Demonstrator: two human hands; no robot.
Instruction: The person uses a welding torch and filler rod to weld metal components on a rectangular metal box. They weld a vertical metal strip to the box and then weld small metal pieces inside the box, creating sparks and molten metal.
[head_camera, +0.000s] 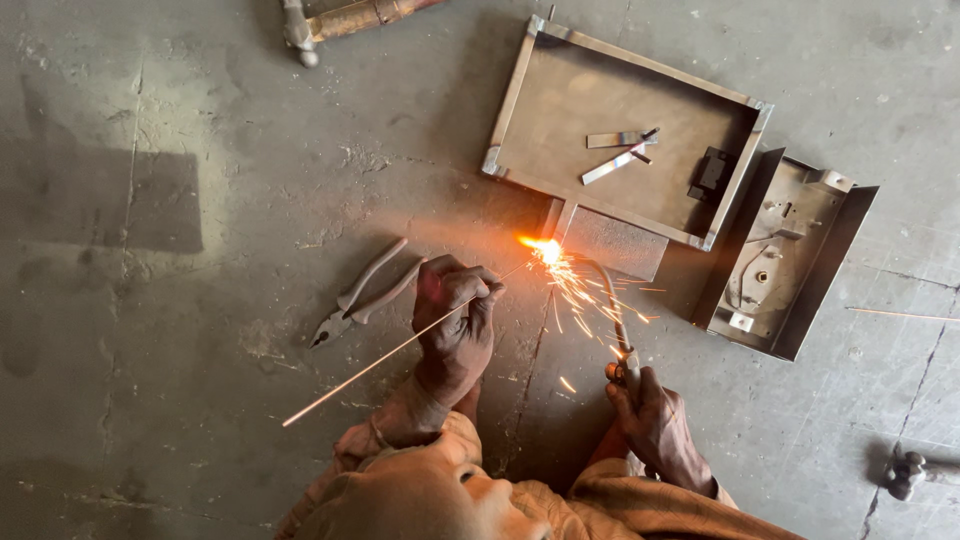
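Here, the left hand (455, 325) is pinching a thin filler rod (395, 350), its tip reaching the bright flame (542, 248) at the near edge of the shallow steel tray (520, 90) lying on the concrete floor (150, 300). The right hand (655, 425) is gripping the torch (612, 310), fingers closed around its handle, sparks scattering just below the tray. Pliers (362, 292) are lying left of the tray; a folded metal bracket (790, 255) is resting against its right side.
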